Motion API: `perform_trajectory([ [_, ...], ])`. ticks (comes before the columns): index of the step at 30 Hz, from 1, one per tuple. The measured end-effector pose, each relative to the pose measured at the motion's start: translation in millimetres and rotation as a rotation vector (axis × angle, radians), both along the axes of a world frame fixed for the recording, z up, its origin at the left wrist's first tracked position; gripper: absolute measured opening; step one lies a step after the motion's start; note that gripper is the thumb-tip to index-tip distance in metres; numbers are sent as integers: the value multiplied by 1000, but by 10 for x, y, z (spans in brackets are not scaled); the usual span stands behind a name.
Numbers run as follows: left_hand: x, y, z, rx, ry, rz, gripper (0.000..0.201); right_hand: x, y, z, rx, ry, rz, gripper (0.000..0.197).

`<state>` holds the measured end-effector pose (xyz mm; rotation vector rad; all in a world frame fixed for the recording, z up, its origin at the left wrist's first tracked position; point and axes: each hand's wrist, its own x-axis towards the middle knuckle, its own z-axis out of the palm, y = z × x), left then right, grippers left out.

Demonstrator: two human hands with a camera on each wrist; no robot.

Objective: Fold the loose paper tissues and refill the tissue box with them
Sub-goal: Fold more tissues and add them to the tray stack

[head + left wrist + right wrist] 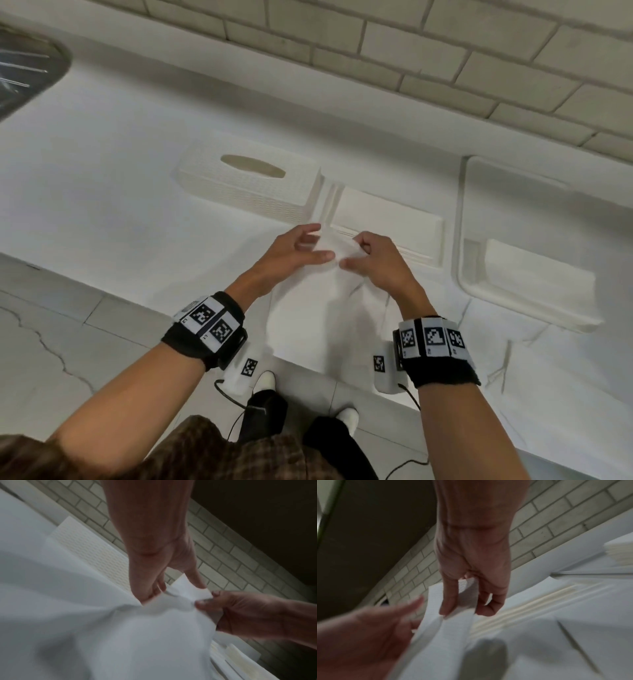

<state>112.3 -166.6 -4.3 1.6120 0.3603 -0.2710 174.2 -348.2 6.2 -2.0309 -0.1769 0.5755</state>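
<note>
A loose white tissue (325,308) hangs from both hands over the counter's front edge. My left hand (320,243) pinches its top edge on the left, and my right hand (354,253) pinches it close beside, fingers curled. In the left wrist view the left hand (159,589) grips the bunched tissue (120,628). In the right wrist view the right hand (464,609) pinches a fold of the tissue (453,635). Just behind the hands sits the white open box base (435,240) with folded tissues (383,216). The woven box cover (246,192) with an oval slot lies to its left.
A white tray (460,274) on the right holds a stack of flat tissues (534,284). A sink (27,68) shows at far left. A brick wall (411,51) backs the white counter (120,171). The tiled floor (68,325) lies below the counter's front edge.
</note>
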Motion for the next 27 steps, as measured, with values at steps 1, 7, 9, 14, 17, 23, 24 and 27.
perform_trajectory([
  [1, -26, 4, -4, -35, 31, -53, 51, -12, 30, 83, 106, 28, 1, 24],
  [7, -114, 401, 83, 145, -6, 224, 12, -155, 208, 7, 71, -58, -71, 57],
  [9, -112, 589, 143, 188, -30, 347, 14, -273, 272, -173, -247, -139, 152, 67],
  [14, -111, 697, 235, 150, -70, 422, 8, -464, 450, -357, -755, -273, 462, 80],
  [17, -128, 632, 217, 112, -62, 454, 4, -402, 455, -361, -794, -261, 439, 64],
  [23, -146, 561, 165, 82, -36, 463, 10, -317, 306, -325, -537, -140, 300, 21],
  [24, -140, 561, 164, 80, -43, 470, 11, -282, 257, -298, -475, -128, 229, 19],
  [27, -118, 554, 188, 81, -71, 499, 18, -183, 84, -72, -218, -187, -69, 14],
])
